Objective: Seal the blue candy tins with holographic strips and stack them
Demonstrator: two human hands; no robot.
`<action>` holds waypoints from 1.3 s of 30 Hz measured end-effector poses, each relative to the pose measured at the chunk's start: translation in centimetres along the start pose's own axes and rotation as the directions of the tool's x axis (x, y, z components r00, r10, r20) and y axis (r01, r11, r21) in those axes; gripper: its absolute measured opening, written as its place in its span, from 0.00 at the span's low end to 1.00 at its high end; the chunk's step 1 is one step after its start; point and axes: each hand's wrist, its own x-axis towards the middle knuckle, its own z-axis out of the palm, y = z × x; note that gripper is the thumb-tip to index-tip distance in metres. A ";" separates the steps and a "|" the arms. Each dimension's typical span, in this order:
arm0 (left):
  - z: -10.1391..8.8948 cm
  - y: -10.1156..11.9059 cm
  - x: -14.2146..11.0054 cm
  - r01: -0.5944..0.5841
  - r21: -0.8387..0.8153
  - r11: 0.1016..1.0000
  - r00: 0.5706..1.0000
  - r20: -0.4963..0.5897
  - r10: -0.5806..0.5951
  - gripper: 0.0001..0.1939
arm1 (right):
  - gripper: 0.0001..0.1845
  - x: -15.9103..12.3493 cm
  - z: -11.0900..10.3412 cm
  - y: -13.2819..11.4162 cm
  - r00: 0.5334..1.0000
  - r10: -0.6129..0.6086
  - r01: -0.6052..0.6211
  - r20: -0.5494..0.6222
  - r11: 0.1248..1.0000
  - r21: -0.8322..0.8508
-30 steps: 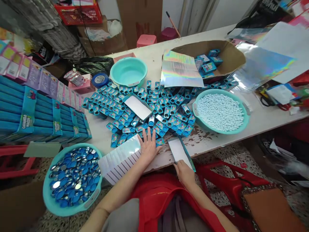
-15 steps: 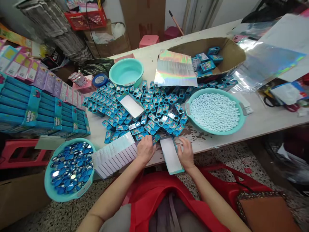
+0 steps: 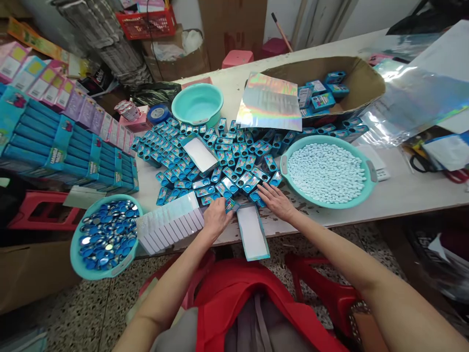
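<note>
My left hand [image 3: 216,216] is at the front edge of the table, its fingers curled against a small blue box [image 3: 230,205] with a round hole. My right hand [image 3: 277,201] stretches its fingers over the small blue boxes [image 3: 251,184] at the near right of the pile, fingertips touching them. Between the hands a white-lined open tray [image 3: 253,234] with a teal rim juts over the table edge. A similar tray [image 3: 200,153] lies on the pile. Left of my left hand stands a leaning row of silvery flat cartons [image 3: 170,222].
A teal basin of white pellets [image 3: 326,171] sits at the right, a basin of blue lids [image 3: 106,234] at the left. Behind are another teal basin [image 3: 198,102], a cardboard box [image 3: 361,83] and holographic sheets [image 3: 271,100]. Stacked blue cartons [image 3: 69,142] line the left side.
My right hand has left the tray's right side and reached forward to the small boxes. The left hand has stayed near the small box. The whole view has shifted slightly.
</note>
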 end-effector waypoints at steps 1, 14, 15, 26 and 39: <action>0.1 0.1 -0.1 0.018 -0.017 1.000 1.000 0.005 -0.018 0.14 | 0.25 -0.1 0.1 0.0 1.000 -0.007 0.007 -0.005 1.000 0.000; 0.9 -0.1 -2.0 0.179 0.104 0.978 0.983 -0.046 -0.175 0.15 | 0.30 2.0 -0.6 -0.4 0.992 0.069 -0.073 0.102 0.997 0.027; 1.0 -0.3 -2.0 0.159 0.116 0.980 0.987 -0.046 -0.155 0.15 | 0.29 1.9 -0.6 -0.4 0.992 0.074 -0.077 0.098 0.997 0.026; 2.6 -0.4 -2.4 0.043 0.208 0.977 0.999 -0.008 -0.043 0.19 | 0.28 3.0 -1.0 0.7 0.974 -0.210 0.208 0.087 0.978 0.029; 9.7 0.3 -9.9 -0.103 -0.175 0.979 0.970 -0.234 0.060 0.16 | 0.44 3.9 -1.8 -0.1 0.974 -0.143 0.145 0.176 0.989 -0.001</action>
